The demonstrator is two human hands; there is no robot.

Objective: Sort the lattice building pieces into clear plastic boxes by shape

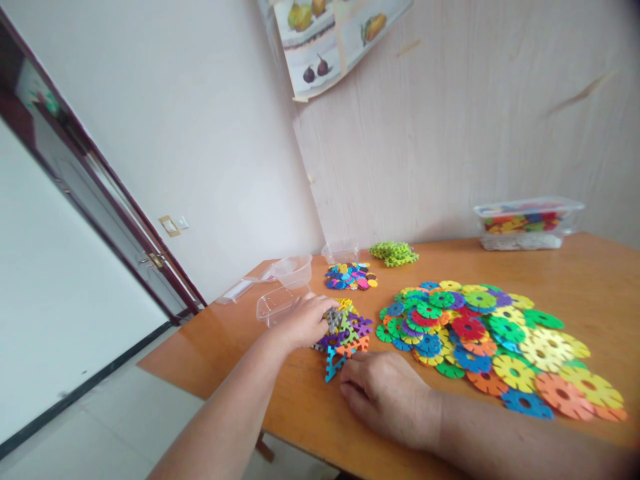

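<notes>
My left hand [309, 321] reaches over a small pile of notched plastic building pieces [357, 325] in purple, yellow, green and other colours. Its fingers close over a grey notched piece [333, 320] at the pile's left side. Nearer to me, my right hand [387, 393] rests on the table with its fingers curled under. What those fingers hold, if anything, is hidden. Just beyond its knuckles lie an orange notched piece [354, 345] and a blue notched piece [332, 365], at the front of the pile.
A large heap of slotted plastic discs [467, 328] spreads across the right of the wooden table [295, 400]. Behind are small coloured discs [350, 276], green linked pieces [393, 253] and a filled clear box [527, 225]. Clear plastic tubs [293, 269] stand at the left.
</notes>
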